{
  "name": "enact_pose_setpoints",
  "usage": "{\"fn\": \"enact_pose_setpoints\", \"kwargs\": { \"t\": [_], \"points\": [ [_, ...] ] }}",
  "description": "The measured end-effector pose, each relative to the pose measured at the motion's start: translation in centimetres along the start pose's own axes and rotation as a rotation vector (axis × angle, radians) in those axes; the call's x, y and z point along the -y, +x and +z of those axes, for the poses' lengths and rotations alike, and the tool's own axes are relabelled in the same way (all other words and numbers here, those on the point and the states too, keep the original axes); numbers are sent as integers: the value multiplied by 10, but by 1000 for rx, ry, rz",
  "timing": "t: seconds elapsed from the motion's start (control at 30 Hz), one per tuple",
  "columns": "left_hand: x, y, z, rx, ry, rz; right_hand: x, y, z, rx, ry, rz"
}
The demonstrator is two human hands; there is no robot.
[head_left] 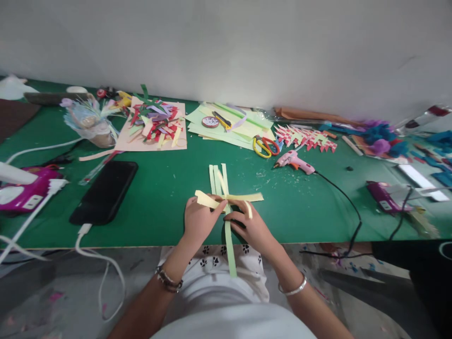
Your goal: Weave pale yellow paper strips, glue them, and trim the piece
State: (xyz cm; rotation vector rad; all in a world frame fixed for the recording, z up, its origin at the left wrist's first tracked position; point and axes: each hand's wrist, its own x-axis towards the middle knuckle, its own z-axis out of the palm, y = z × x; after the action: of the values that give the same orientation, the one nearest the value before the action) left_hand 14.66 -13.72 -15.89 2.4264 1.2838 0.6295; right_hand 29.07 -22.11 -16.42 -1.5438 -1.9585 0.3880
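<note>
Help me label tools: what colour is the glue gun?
The glue gun is mostly pink, clearest in the head view.

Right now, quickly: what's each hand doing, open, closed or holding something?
Left hand: closed, pinching the paper strips where they cross.
Right hand: fingers curled at the same crossing; whether they grip cannot be told.

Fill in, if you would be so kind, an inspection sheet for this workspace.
Surface: green table, with small bits near the glue gun.
Job's things: pale paper strips, crossed, one reaching past the table's front edge.
Clutter: scissors, phone, coloured scrap pile.
Hands: left hand pinching the strips; right hand at the same crossing, its grip partly hidden.
Cables: white cable plugged into the phone; black cable from the glue gun.
Surroundings: plain wall behind; scraps on the floor.
</note>
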Motion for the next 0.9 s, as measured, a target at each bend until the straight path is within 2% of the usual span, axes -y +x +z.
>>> {"fn": "enact_pose_setpoints", "kwargs": {
  "t": [0.5, 0.9],
  "points": [
    [0, 0, 1, 4, -4, -5, 4, 1, -1, -16, 5, 44],
    [-1, 1, -1, 67, -140, 16, 11, 4, -4, 26, -35, 20]
  ]
}}
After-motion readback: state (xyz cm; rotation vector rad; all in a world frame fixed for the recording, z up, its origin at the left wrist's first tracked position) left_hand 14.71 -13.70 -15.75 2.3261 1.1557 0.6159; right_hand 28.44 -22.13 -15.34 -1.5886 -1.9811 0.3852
